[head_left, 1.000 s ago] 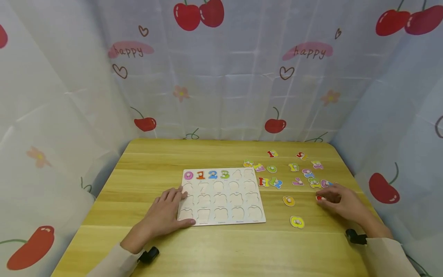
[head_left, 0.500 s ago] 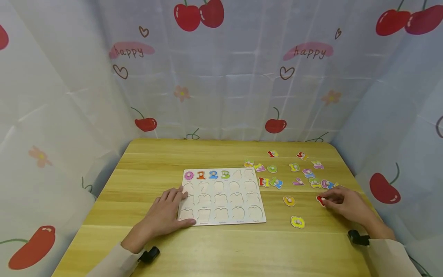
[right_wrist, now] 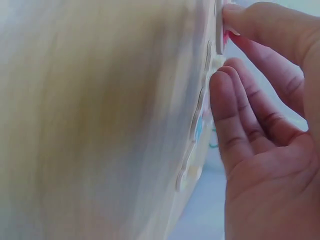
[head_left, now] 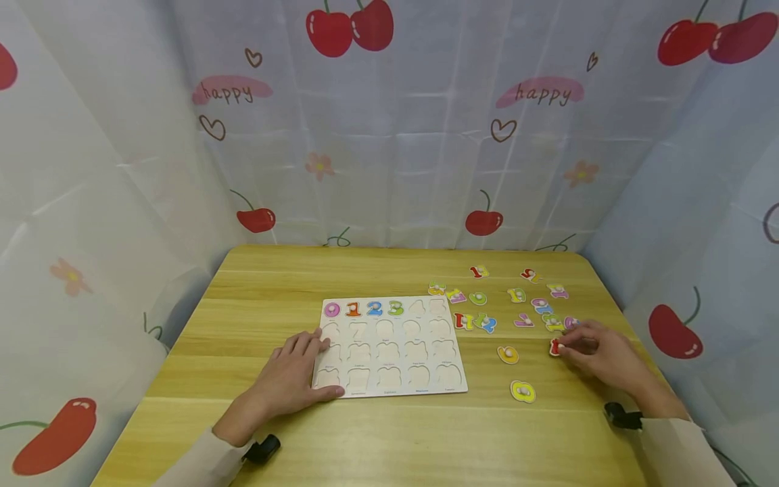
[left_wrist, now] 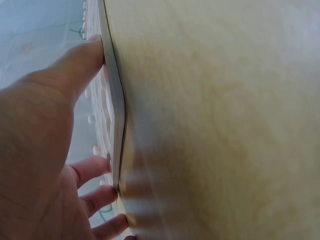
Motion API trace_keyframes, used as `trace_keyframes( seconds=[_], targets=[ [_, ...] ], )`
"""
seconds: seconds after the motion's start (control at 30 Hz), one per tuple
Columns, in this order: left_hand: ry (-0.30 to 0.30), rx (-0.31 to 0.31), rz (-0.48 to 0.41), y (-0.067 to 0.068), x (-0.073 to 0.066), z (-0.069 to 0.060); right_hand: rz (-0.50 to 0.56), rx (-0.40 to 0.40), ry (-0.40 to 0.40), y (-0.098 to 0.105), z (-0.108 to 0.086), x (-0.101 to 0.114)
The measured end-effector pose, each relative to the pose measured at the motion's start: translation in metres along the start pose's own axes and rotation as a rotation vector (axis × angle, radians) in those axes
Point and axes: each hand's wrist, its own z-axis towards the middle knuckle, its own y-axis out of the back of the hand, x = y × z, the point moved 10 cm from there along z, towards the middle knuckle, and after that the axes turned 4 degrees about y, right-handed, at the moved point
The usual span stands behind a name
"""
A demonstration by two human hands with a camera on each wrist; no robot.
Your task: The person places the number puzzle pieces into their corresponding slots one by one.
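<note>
My left hand (head_left: 292, 375) rests with spread fingers on the left side of a white wooden number puzzle board (head_left: 374, 392). Its thumb lies on the near edge; in the left wrist view the thumb and fingertips touch the board's rim (left_wrist: 117, 115). Purple 0 (head_left: 331, 309), orange 1 (head_left: 353, 309), blue 2 (head_left: 374, 308) and green 3 (head_left: 396, 308) sit in the top row of recesses. To the right, my right hand (head_left: 608, 358) pinches a red number piece (head_left: 554, 347) between thumb and index finger. The fingers partly cover it, so its digit is unclear.
Several loose number pieces lie right of the board, among them a yellow 0 (head_left: 523, 391), an orange piece (head_left: 508, 354) and a purple 7 (head_left: 524, 320). A patterned curtain (head_left: 389, 169) surrounds the wooden table (head_left: 389, 439).
My right hand has taken the red piece between its fingertips and shifted it slightly left and away from me. The left hand and board have stayed put.
</note>
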Motion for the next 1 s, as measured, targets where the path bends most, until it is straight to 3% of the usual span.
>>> trace_keyframes(
  seconds=[0.47, 0.63, 0.77, 1.0],
  targets=[
    [-0.014, -0.012, 0.005, -0.002, 0.003, 0.001, 0.172, -0.085, 0.106, -0.005, 0.024, 0.044],
    [-0.018, -0.018, 0.012, -0.002, 0.002, 0.001, 0.27, -0.088, 0.203, -0.015, 0.038, 0.069],
    [-0.019, -0.019, 0.012, -0.002, 0.002, 0.001, 0.233, -0.087, 0.243, -0.023, 0.051, 0.086],
    [-0.016, -0.016, 0.01, 0.0, 0.001, 0.001, 0.199, -0.073, 0.245, -0.037, 0.074, 0.107]
  ],
)
